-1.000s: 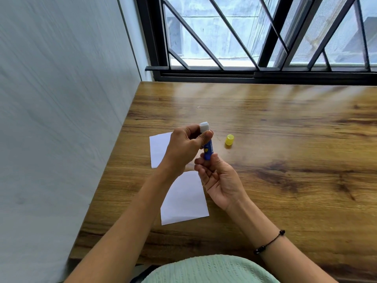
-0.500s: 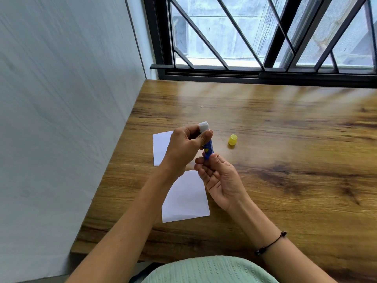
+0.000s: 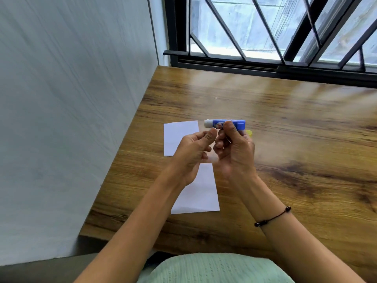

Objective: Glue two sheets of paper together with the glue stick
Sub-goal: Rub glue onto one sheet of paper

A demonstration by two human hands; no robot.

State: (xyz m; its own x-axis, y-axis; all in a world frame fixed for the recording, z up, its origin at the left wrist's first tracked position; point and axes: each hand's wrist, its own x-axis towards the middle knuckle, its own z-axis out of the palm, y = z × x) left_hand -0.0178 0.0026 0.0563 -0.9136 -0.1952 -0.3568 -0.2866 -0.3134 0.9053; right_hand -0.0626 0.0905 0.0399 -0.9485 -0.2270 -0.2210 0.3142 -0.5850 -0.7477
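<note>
My right hand [image 3: 234,152] holds the blue glue stick [image 3: 224,123] level above the table, its uncapped white tip pointing left. My left hand [image 3: 193,152] hovers just left of it, fingers loosely curled, holding nothing. Two white paper sheets lie on the wooden table [image 3: 285,123]: the far sheet [image 3: 177,137] is partly hidden by my left hand, and the near sheet [image 3: 202,193] lies under my wrists. The yellow cap [image 3: 249,132] peeks out behind my right hand.
A grey wall [image 3: 71,119] borders the table on the left. A black barred window [image 3: 265,37] runs along the far edge. The table's near edge is by my green shirt [image 3: 214,268].
The glue stick went from upright, held by both hands, to level in my right hand alone. My left hand has let go of it. The camera has tilted and shifted.
</note>
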